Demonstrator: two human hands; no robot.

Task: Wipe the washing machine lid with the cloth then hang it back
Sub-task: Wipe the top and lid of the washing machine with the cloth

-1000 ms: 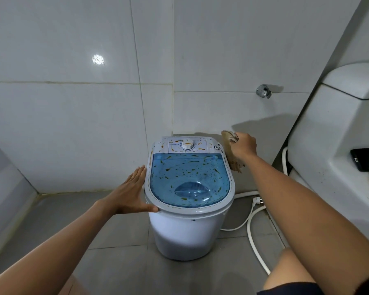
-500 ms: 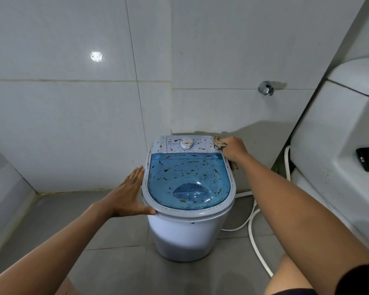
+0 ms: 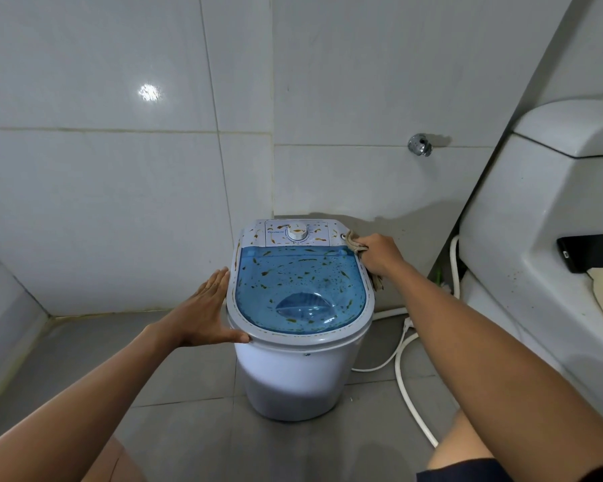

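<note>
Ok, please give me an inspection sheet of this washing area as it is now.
Surface: blue lid closed, covered in brown spots.
Job's things: beige cloth pressed on the machine's back right corner.
Clutter: dark phone on the toilet.
Hands: left hand flat against the machine's left rim; right hand grips the cloth.
Cables: white hose on the floor, right of the machine.
Surroundings: wall tap, grey floor tiles.
</note>
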